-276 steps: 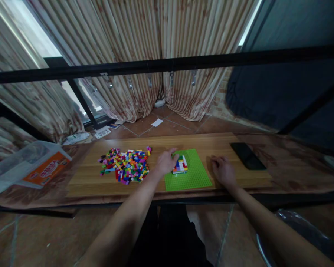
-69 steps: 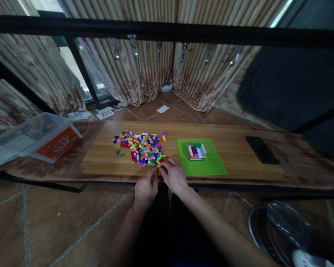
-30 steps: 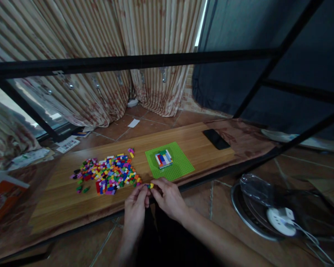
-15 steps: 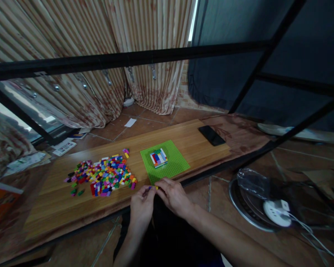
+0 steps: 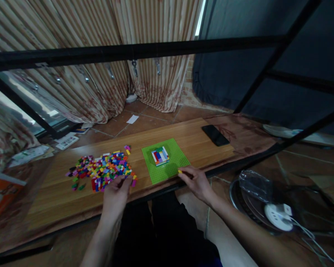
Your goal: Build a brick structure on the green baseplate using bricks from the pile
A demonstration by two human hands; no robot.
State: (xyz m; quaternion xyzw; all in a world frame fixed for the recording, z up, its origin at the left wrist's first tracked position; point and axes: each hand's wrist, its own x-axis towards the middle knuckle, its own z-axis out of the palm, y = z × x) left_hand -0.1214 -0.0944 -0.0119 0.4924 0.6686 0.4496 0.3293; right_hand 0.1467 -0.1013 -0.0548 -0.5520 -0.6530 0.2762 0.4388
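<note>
My right hand (image 5: 196, 181) pinches a small yellow toy brick (image 5: 180, 171) above the near right edge of the green baseplate (image 5: 178, 150). On that plate stands a low square build (image 5: 160, 156) of white, red, blue and green bricks. At the near right side of a heap of loose coloured bricks (image 5: 105, 168) is my left hand (image 5: 117, 191). Its thumb and fingertips are drawn together, and what they hold, if anything, is hidden.
A wooden board (image 5: 144, 139) carries all the bricks. A black phone (image 5: 215, 135) lies towards its right end. Beyond the board runs a dark metal bar (image 5: 156, 50) before curtains. On the floor at right are a white power strip (image 5: 278, 217) and a plastic bag (image 5: 256, 183).
My hands were together in front of the plate, with blue and yellow bricks at the fingertips. They have parted: the left moved to the heap, the right moved rightward with the yellow brick.
</note>
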